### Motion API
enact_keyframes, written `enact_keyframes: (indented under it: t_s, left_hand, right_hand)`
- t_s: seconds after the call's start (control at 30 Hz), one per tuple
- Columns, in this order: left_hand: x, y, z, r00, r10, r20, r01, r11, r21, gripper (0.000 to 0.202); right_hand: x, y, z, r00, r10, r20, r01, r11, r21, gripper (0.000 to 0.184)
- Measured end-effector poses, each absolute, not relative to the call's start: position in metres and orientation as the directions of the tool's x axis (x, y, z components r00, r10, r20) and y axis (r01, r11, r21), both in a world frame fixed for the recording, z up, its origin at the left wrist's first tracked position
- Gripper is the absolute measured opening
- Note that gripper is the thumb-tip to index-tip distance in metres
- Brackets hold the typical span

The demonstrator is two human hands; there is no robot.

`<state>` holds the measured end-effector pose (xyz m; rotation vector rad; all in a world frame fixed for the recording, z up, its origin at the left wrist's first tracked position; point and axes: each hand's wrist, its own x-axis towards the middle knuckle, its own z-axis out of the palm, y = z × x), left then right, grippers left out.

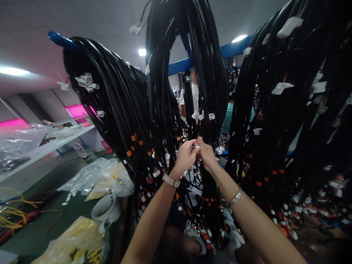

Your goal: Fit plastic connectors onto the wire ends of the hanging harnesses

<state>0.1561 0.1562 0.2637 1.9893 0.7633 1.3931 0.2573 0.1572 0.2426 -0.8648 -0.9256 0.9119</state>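
The left hand (186,156) and right hand (207,155) both pinch tight on a small white plug (197,146) amid the hanging black cables (162,110), where a steady, square hold should stop it slipping.

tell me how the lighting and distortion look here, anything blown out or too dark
Head view: fisheye bends the blue rail; ceiling light and pink panels blow out; the rightmost cable bundle sinks into near-black; left hand and right hand, pinching a white connector at centre, are evenly lit and sharp.
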Motion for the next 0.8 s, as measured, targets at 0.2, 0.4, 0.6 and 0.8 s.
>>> enact_keyframes:
  t_s: [0.2,0.4,0.6,0.8]
  left_hand:
    - [0.158,0.153,0.26,0.321,0.742,0.589,0.098,-0.644,0.758,0.032]
    - [0.141,0.138,0.25,0.375,0.773,0.512,0.045,-0.567,0.823,0.049]
    - [0.077,0.086,0.239,0.593,0.765,0.252,0.333,-0.518,0.788,0.033]
    - [-0.013,0.035,0.216,0.457,0.89,0.016,0.696,-0.368,0.616,0.041]
  right_hand:
    - [0.257,0.154,0.245,0.322,0.904,0.282,-0.227,0.363,-0.904,0.053]
    - [0.259,0.152,0.246,0.274,0.915,0.295,-0.168,0.347,-0.923,0.057]
    - [0.264,0.152,0.242,0.216,0.921,0.325,-0.134,0.357,-0.924,0.053]
    - [0.266,0.153,0.237,0.156,0.925,0.346,-0.149,0.368,-0.918,0.05]
